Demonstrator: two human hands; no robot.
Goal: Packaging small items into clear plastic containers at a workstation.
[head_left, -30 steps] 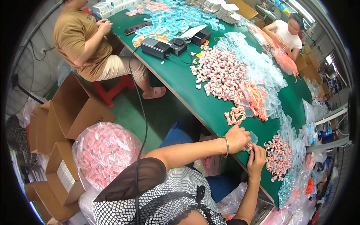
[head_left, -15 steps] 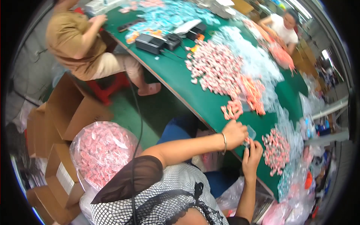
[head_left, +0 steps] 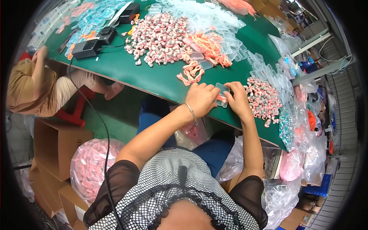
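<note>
The table (head_left: 153, 78) is green and spreads across the upper half of the frame, its borders bent by the wide view. On it, at upper centre, lie a large pile of pink-and-grey pieces (head_left: 159, 40), many clear boxes (head_left: 214, 19) and orange cords (head_left: 211, 46). At upper left stands a black device (head_left: 87, 48); its side also has a co-worker (head_left: 27, 84), seated. Cardboard boxes (head_left: 57, 145) and a bag of pink pieces (head_left: 92, 168) stand at lower left, on the green floor (head_left: 115, 111).

The near edge (head_left: 126, 84) slants down to the right, just beside my hands. A strip of green surface shows between this edge and the large pile; a smaller pile (head_left: 262, 97) sits near my right hand (head_left: 237, 99). A black cable (head_left: 100, 119) passes over my left sleeve.

My left hand (head_left: 203, 99) and right hand hold one small clear box (head_left: 220, 87) between narrowed fingers, with orange cord inside, at centre right.
</note>
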